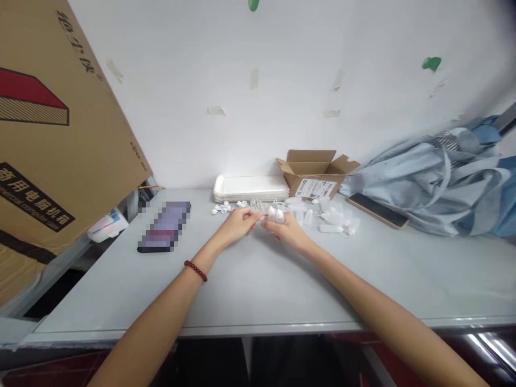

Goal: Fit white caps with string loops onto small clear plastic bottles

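My left hand point(241, 222) and my right hand point(288, 231) work close together above the middle of the table. My right hand is closed around a small white plastic piece point(276, 215) with rounded ends. My left fingers pinch at its left side, and what lies between their tips is too small to make out. Just behind the hands lies a bundle of whitish cord point(257, 205). Small white caps point(221, 208) are scattered behind my left hand. To the right of my right hand, several translucent white plastic pieces point(332, 215) lie in a loose heap.
A stack of white trays point(252, 185) and an open cardboard box point(316, 183) stand against the wall. On the right are a phone point(378, 210) and a light blue cloth bag point(427, 183). Another phone point(164, 227) lies left, near a large carton point(68, 134).
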